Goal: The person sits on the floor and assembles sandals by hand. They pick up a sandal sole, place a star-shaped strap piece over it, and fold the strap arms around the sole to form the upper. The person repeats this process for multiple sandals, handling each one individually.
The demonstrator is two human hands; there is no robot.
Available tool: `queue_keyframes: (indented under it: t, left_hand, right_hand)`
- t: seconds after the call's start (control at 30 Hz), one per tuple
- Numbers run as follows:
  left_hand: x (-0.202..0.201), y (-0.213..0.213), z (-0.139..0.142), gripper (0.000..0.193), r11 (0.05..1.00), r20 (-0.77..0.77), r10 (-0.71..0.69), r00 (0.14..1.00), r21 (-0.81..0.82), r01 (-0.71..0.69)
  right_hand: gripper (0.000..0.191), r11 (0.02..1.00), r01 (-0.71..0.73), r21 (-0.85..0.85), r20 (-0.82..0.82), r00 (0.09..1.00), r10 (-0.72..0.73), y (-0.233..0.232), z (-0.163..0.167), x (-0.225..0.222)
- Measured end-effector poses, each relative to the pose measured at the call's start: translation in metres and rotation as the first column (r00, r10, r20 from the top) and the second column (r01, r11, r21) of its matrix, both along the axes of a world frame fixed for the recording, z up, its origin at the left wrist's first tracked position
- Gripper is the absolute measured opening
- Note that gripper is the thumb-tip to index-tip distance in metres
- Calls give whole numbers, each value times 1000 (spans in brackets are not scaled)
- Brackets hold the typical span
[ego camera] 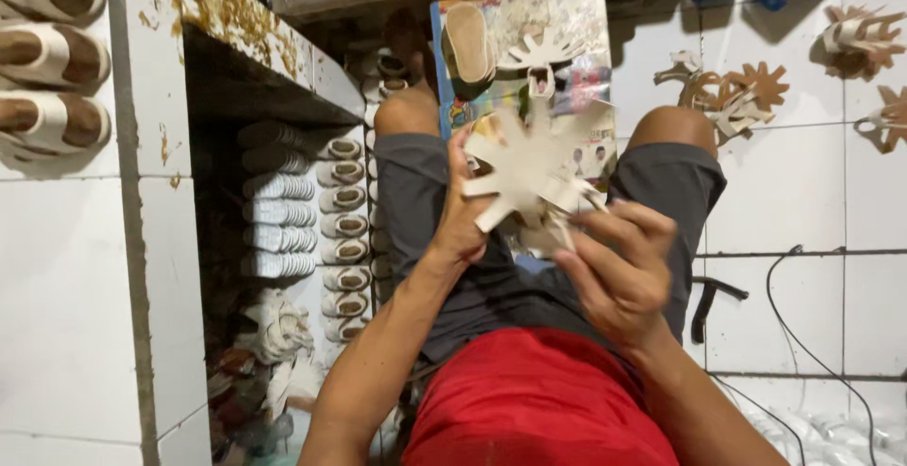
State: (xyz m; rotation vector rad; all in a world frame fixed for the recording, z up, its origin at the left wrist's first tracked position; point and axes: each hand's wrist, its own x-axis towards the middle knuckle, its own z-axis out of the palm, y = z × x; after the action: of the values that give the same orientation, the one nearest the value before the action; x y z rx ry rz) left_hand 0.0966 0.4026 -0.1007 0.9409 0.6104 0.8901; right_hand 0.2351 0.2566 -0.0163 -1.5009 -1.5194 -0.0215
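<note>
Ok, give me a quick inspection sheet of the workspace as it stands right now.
Surface: white tiled floor; white tiled ledge at one side.
Job's things: cream star-shaped cut piece, held over the lap.
Clutter: similar cut pieces on the floor; sandals on the ledge; rows of sandals by the leg; a sole on a printed sheet.
Grippers: left hand and right hand both grip the piece.
Cables: black cable on the floor.
Surroundings: dark recess under the ledge.

Sandal workshop (stacked sandals [283, 211] everywhere)
</note>
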Motion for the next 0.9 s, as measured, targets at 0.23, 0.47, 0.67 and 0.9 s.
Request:
queue_keyframes:
  t: [0.23, 0.47, 0.67, 0.9]
  left_hand:
    - [-24, 2, -17, 97, 976, 67, 11, 998, -217, 4]
    - [-52, 64, 35, 97, 906, 76, -29, 997, -420, 59]
    - [-44, 98, 26, 97, 858, -72, 173, 982, -478, -186]
    - [-11, 71, -12, 80, 971, 132, 72, 989, -237, -39]
  right_hand:
    - [19, 997, -57, -55, 12, 998, 57, 46, 2, -13]
    - [11, 924, -185, -334, -111, 981, 156, 77, -33, 21]
    - [6, 967, 67, -246, -385, 909, -161, 94, -36, 19]
    - [18, 978, -125, -167, 2, 992, 127, 118, -21, -9]
